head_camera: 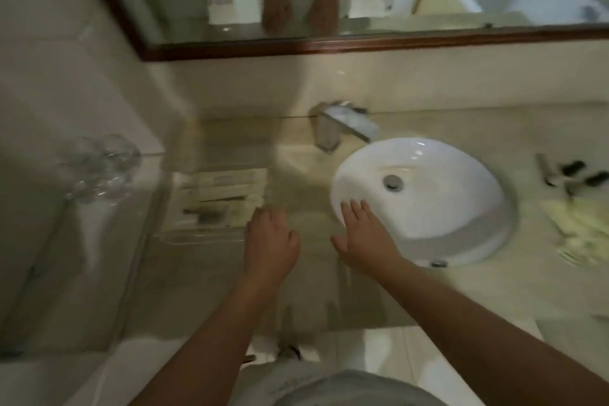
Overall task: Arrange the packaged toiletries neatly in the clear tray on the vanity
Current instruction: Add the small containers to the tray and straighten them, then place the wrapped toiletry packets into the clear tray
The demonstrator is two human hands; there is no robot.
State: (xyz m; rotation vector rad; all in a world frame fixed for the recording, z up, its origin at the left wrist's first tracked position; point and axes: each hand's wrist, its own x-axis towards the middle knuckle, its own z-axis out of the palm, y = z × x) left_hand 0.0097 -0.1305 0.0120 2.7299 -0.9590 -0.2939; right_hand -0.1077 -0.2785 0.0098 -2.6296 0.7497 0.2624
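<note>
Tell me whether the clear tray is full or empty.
Partly filled. Pale flat packets lie in the far part of the tray; its near part looks bare. Blur hides their count. Both hands hold nothing.

A bathroom: a round white ceramic basin (425, 198) at three o'clock, a chrome tap (342, 123) and wood-framed wall mirror (362, 43) at twelve.

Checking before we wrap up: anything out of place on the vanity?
Yes. Small dark-capped bottles and pale packets lie loose right of the sink, far from the clear tray. Both hands are empty.
</note>
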